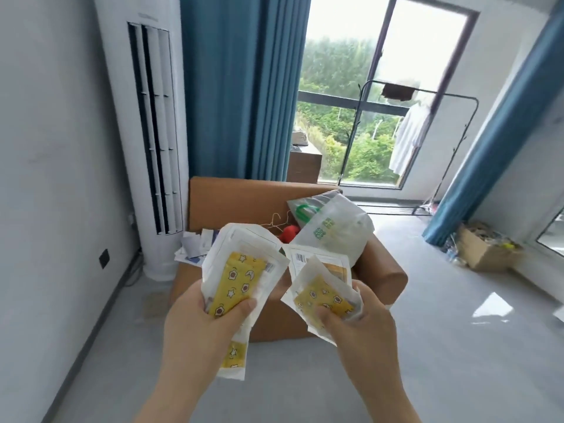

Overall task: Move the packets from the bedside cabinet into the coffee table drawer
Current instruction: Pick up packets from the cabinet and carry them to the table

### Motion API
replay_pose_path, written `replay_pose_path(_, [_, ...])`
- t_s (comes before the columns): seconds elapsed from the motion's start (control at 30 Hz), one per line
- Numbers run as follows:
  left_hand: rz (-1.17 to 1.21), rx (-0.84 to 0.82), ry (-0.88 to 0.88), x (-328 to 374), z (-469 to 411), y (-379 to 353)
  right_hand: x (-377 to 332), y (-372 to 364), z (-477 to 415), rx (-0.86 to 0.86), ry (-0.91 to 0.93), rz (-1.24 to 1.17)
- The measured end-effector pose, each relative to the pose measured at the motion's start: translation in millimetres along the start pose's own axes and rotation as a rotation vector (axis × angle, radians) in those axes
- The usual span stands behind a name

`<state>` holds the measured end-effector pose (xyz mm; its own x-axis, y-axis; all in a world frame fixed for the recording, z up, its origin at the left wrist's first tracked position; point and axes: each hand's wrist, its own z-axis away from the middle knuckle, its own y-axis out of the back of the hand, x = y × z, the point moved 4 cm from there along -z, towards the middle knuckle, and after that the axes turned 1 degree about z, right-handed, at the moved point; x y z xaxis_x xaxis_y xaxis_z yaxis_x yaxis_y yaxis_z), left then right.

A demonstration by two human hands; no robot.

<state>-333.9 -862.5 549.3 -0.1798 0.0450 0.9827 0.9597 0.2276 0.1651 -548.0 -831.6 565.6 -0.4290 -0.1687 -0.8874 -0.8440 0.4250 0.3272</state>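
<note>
**Desk:** Where are the packets?

**Operator:** I have them all in hand, held up in front of the sofa. My left hand grips the left packets. The thumb lies across a yellow one printed with stars and eggs, and the fingers curl behind the white sleeves. Another yellow packet hangs below the palm.

**Desk:** And the other side?

**Operator:** My right hand clasps the right packets. Those are white sleeves fanned out, with a yellow one in front and my thumb pressed on it. The two bunches are near each other. I cannot tell whether their edges touch.

**Desk:** What is around the sofa?

**Operator:** A white bag with green print lies on it. Just beside the bag is a red thing I cannot name. Loose papers sit at the sofa's left end. A tall white air conditioner stands left of the sofa. Behind the sofa hangs a blue curtain. Right of the sofa and well apart, a rack carries a white garment. A box sits on the floor there too.
</note>
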Motion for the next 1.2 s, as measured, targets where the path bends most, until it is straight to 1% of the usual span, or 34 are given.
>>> replay_pose_path(0.17, [0.008,-0.157,0.008,-3,-60,-85,42,29,-58,0.135,-0.104,0.035])
replay_pose_path(0.33, [-0.002,-0.299,-0.025,3,-111,-194,101,76,-125,0.278,-0.175,0.059])
replay_pose_path(0.5, [-0.028,-0.363,-0.049,22,-149,-290,135,127,-186,0.34,-0.204,0.014])
replay_pose_path(0.7, [-0.027,-0.454,-0.057,41,-190,-399,178,189,-266,0.42,-0.237,0.052])
replay_pose_path(0.9, [0.021,-0.553,-0.084,43,-248,-501,231,221,-339,0.524,-0.293,0.051])
replay_pose_path(1.03, [0.021,-0.628,-0.118,47,-295,-571,268,238,-392,0.594,-0.332,0.112])
replay_pose_path(1.2, [-0.012,-0.79,-0.146,66,-344,-661,299,267,-449,0.697,-0.401,0.172])
